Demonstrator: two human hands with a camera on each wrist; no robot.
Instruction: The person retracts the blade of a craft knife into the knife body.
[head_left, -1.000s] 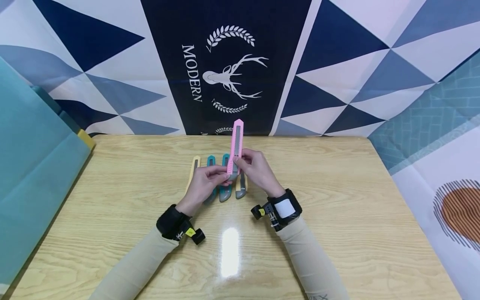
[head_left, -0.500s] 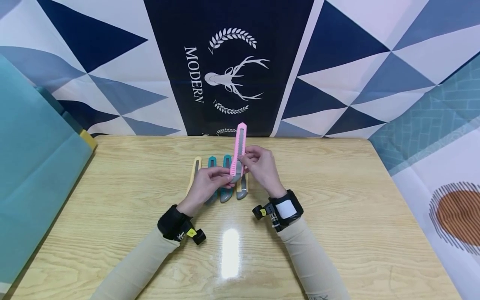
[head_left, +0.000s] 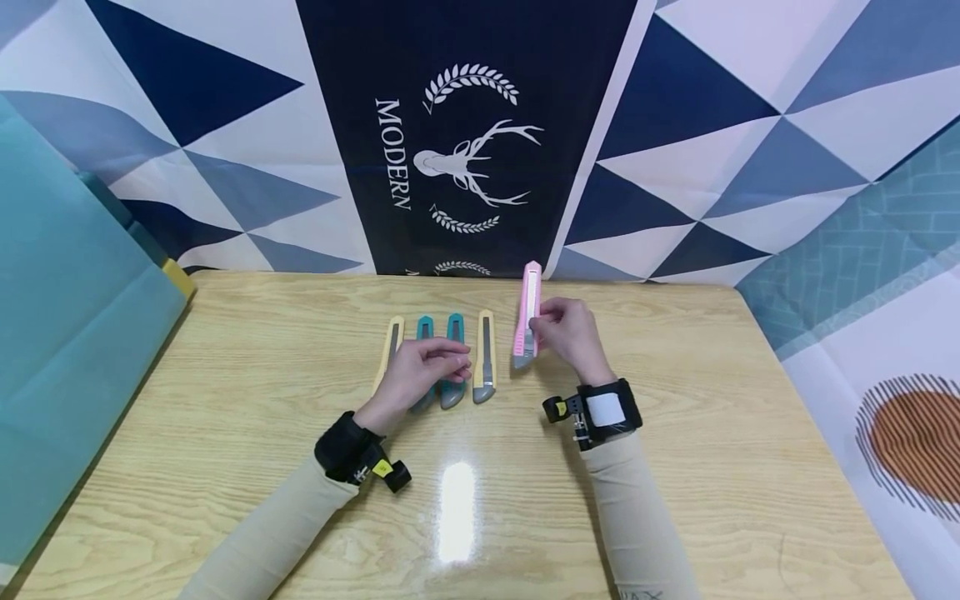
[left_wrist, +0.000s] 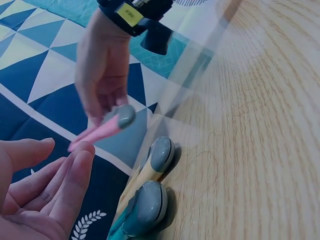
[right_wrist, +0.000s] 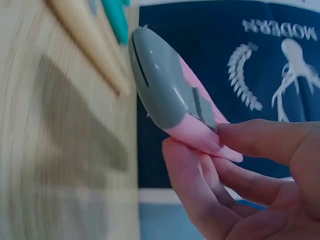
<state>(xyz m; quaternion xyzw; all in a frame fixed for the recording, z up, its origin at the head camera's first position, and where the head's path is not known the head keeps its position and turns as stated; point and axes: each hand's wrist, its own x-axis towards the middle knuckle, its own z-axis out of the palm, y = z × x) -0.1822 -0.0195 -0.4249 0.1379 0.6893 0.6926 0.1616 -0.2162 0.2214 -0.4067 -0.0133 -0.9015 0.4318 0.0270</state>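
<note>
Between thumb and fingers, my right hand (head_left: 572,335) pinches a pink utility knife (head_left: 528,308) with a grey end. In the right wrist view the knife (right_wrist: 162,75) is held over the table, its shadow falling on the wood. My left hand (head_left: 422,371) holds nothing; its fingers are loosely bent over two teal utility knives (head_left: 455,327) and partly hide them. Just right of that hand lies a yellow utility knife (head_left: 486,354). Another yellow utility knife (head_left: 393,340) lies at the row's left end, its lower part hidden by the left hand.
The knives lie side by side on a wooden table (head_left: 675,467). A patterned backdrop (head_left: 480,133) rises along the far edge. At the left stands a light-blue panel (head_left: 67,333) with a yellow corner. Each wrist wears a black strap with a small camera (head_left: 393,475).
My right hand has carried the pink knife to the right and slightly lower, away from my left hand. The left hand has let go of it and stayed in place, uncovering the right yellow knife.
</note>
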